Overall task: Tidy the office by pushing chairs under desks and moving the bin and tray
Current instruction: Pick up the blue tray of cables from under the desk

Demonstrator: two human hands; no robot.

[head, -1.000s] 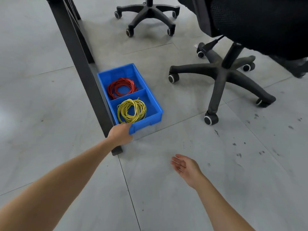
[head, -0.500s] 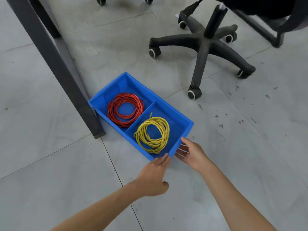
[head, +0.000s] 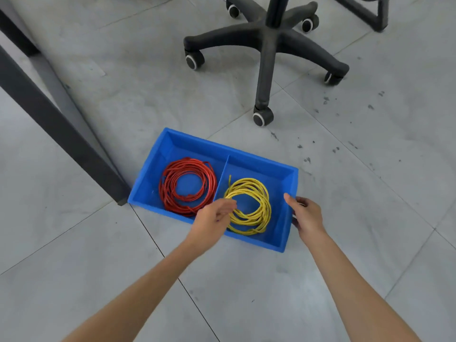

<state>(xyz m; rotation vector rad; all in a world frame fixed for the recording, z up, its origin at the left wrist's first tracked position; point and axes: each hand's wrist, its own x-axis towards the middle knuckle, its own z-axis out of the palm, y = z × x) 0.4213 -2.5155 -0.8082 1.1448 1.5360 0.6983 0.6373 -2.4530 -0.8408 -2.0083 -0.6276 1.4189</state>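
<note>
A blue two-compartment tray (head: 246,154) lies on the grey tiled floor, its left corner close to a black desk leg (head: 56,122). The left compartment holds a red wire coil (head: 167,188) and the right one a yellow wire coil (head: 265,208). My right hand (head: 307,215) grips the tray's right end wall, thumb over the rim and fingers outside. Across the near long rim by the divider reaches my left hand (head: 212,220), its fingers loosely extended over the yellow coil and holding nothing that I can see.
A black office chair's five-star base (head: 269,45) stands on castors just beyond the tray, its nearest castor (head: 262,117) a short way from the far rim. Another black frame (head: 380,16) shows at the top right. Open floor lies to the right and near me.
The tray has swung away from the desk leg and now lies crosswise. My right hand has taken hold of its end; my left hand moved from the near corner to over the near rim.
</note>
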